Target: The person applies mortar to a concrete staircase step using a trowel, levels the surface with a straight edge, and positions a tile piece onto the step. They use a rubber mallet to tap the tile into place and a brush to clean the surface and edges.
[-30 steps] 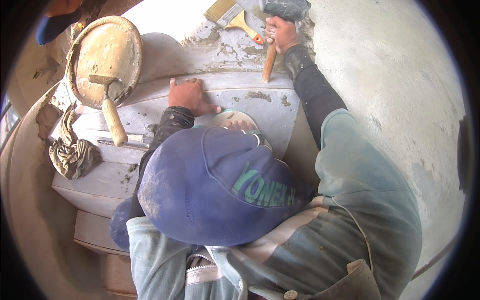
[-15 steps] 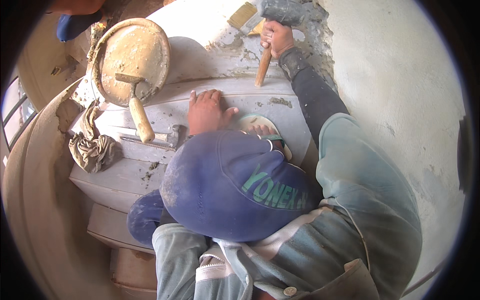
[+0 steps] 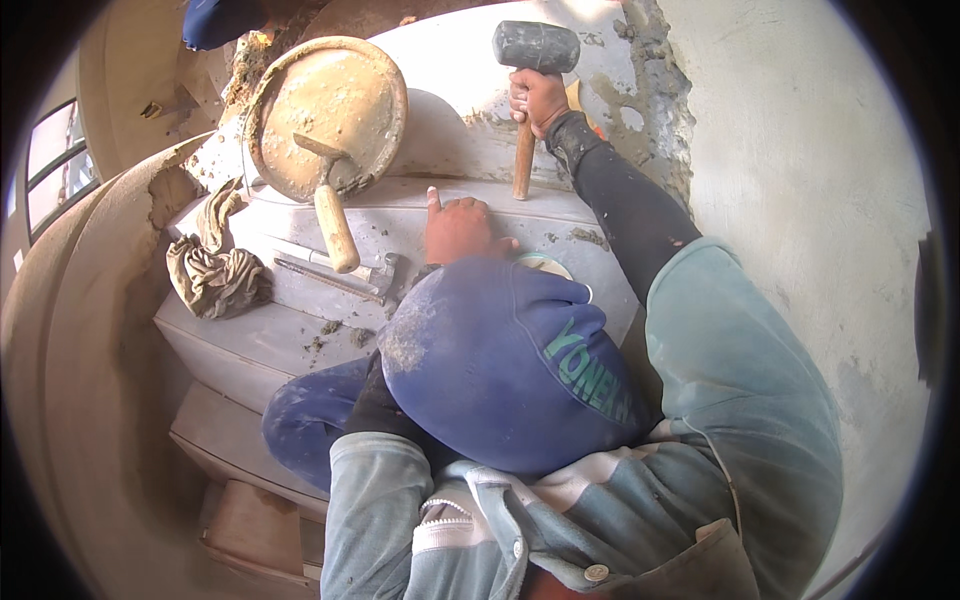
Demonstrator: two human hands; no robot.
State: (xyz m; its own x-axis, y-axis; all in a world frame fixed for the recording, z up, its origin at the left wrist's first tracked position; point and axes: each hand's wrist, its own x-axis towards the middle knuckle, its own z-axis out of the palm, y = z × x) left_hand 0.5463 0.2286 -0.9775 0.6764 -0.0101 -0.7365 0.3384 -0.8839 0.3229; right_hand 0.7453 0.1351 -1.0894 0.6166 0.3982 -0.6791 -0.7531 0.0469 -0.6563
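Observation:
My right hand (image 3: 540,100) grips the wooden handle of a rubber mallet (image 3: 536,46), its dark head above my fist. My left hand (image 3: 465,228) lies fingers apart on a pale tiled step (image 3: 365,210), just above my bent knee in blue cloth. Left of it a round, mortar-crusted container (image 3: 326,105) carries a trowel (image 3: 334,215) with a wooden handle. Metal tools (image 3: 330,270), one apparently a hammer, lie on the step below it. A paintbrush (image 3: 572,98) is mostly hidden behind my right hand and arm.
A crumpled rag (image 3: 218,275) lies at the left beside a curved plastered side wall (image 3: 75,330). A rough mortar edge runs along the pale right wall (image 3: 800,160). More steps (image 3: 250,430) descend at the lower left. Someone's blue-clad body part (image 3: 215,20) shows at the top left.
The view has swung, shifting the steps and container rightward. My right hand and mallet have moved left relative to my body, now covering much of the brush. My left hand stays on the step.

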